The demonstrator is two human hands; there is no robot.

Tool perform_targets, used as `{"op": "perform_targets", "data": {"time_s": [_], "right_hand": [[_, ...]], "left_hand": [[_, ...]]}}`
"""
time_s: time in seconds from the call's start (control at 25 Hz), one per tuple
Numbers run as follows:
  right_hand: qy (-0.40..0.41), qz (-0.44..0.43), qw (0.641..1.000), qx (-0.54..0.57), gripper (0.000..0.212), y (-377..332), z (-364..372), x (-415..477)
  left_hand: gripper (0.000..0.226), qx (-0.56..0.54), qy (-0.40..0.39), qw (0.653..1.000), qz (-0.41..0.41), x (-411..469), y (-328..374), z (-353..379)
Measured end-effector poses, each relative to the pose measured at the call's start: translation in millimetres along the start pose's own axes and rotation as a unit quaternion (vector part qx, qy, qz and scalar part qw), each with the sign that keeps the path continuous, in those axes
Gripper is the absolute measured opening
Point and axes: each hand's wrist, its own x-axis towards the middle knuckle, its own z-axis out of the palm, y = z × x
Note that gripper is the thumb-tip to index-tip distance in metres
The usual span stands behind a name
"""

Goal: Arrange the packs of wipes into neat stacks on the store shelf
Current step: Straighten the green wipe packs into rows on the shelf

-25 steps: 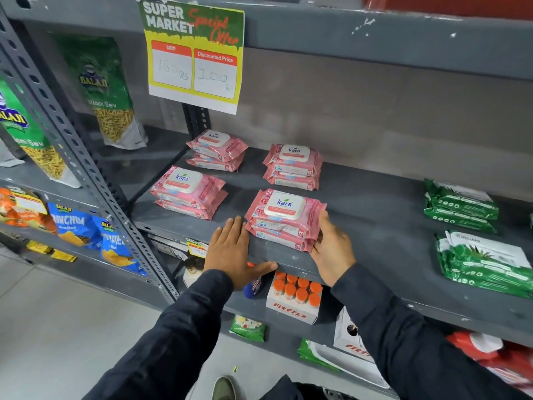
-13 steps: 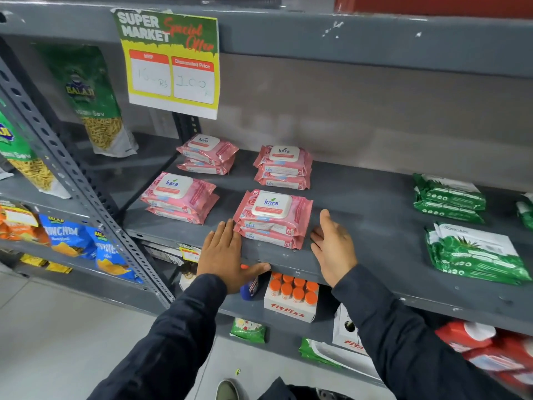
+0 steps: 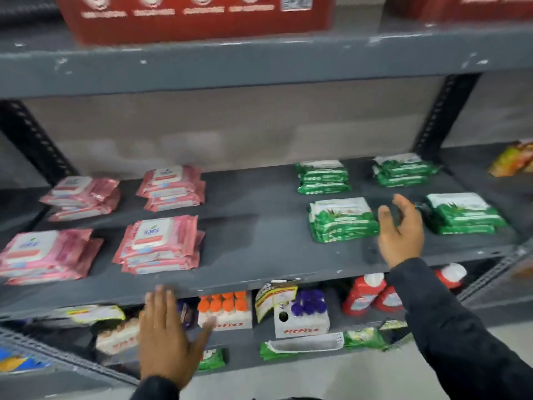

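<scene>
Four stacks of soft pink plastic wipe packs [image 3: 159, 245], one labelled "kara", lay on the left of the grey metal shelf [image 3: 259, 255]. The left hand [image 3: 170, 339] hovered open, fingers spread, before white "Fitfizz" boxes [image 3: 226, 313] below. Four stacks of green wipe packs [image 3: 342, 220] lay rightward; the right hand [image 3: 401, 230] hung open between two, holding nothing.

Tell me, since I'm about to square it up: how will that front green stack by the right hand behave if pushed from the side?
The green stack looks like soft film packs, so it will probably squash a little, not slide rigidly. The packs sit loose on each other, so the top one may shear off. The right hand is open beside it; a flat palm likely suits.
</scene>
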Motion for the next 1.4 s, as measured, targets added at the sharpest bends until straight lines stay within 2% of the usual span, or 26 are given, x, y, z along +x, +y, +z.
{"op": "perform_targets", "data": {"time_s": [0.08,0.16,0.28,0.36,0.4,0.56,0.72,0.76,0.8,0.84,0.88,0.96,1.0,1.08,1.16,1.24,1.32,1.4], "right_hand": [[-0.060,0.073,0.995,0.032,0.043,19.9,-5.0,19.4],[-0.093,0.148,0.978,0.116,0.035,40.5,-4.0,34.1],[-0.104,0.189,0.957,0.194,0.026,54.1,-5.3,46.5],[-0.137,0.165,0.962,0.170,0.030,54.5,-10.3,45.8],[-0.161,0.145,0.966,0.140,0.031,55.3,-11.4,44.6],[-0.201,0.077,0.976,0.042,0.033,53.4,-18.7,38.2],[-0.215,0.051,0.975,0.000,0.045,47.3,-17.5,29.2],[-0.207,0.019,0.978,-0.025,0.047,46.1,-15.5,26.4],[-0.197,-0.049,0.976,-0.074,0.049,42.1,-11.9,24.3],[-0.196,-0.142,0.959,-0.148,0.051,35.2,-6.1,23.7],[-0.210,-0.230,0.924,-0.222,0.053,26.4,0.5,23.7],[-0.261,-0.321,0.848,-0.333,0.054,9.8,15.1,25.7],[-0.282,-0.331,0.822,-0.367,0.053,7.1,20.7,27.7],[-0.291,-0.334,0.797,-0.411,0.055,13.0,27.4,29.4],[-0.275,-0.340,0.784,-0.440,0.058,21.4,29.7,30.1],[-0.281,-0.332,0.776,-0.457,0.058,22.3,28.2,26.4],[-0.308,-0.327,0.773,-0.448,0.057,14.2,27.8,23.0],[-0.345,-0.303,0.791,-0.406,0.056,-1.7,18.4,35.7]], "left_hand": [[0.098,-0.056,-0.032,0.991,0.119,0.8,64.1,13.0],[0.094,-0.140,-0.050,0.976,0.157,26.6,136.5,22.8],[0.089,-0.309,-0.145,0.938,0.065,76.7,219.5,37.6],[0.072,-0.384,-0.175,0.907,-0.003,99.3,242.5,50.7],[0.066,-0.383,-0.171,0.908,-0.003,103.9,244.1,55.8],[0.073,-0.328,-0.186,0.925,0.048,101.6,240.0,61.0],[0.069,-0.333,-0.165,0.927,0.039,102.1,240.8,63.0],[0.071,-0.324,-0.163,0.931,0.038,101.9,240.9,62.9],[0.074,-0.316,-0.163,0.934,0.043,101.4,241.2,63.6],[0.075,-0.306,-0.168,0.936,0.048,101.7,241.4,63.8],[0.075,-0.302,-0.176,0.935,0.057,102.2,242.3,62.7],[0.073,-0.251,-0.167,0.950,0.077,104.5,237.3,59.6],[0.074,-0.194,-0.138,0.967,0.086,105.5,227.8,59.5],[0.078,-0.048,-0.090,0.992,0.070,107.7,198.5,55.7],[0.073,0.052,-0.100,0.993,0.038,107.3,172.6,51.6],[0.070,0.081,-0.135,0.987,0.038,103.0,166.3,49.8],[0.070,0.090,-0.133,0.986,0.043,100.4,168.5,50.2],[0.070,0.090,-0.134,0.986,0.044,101.4,169.3,48.3]]}}
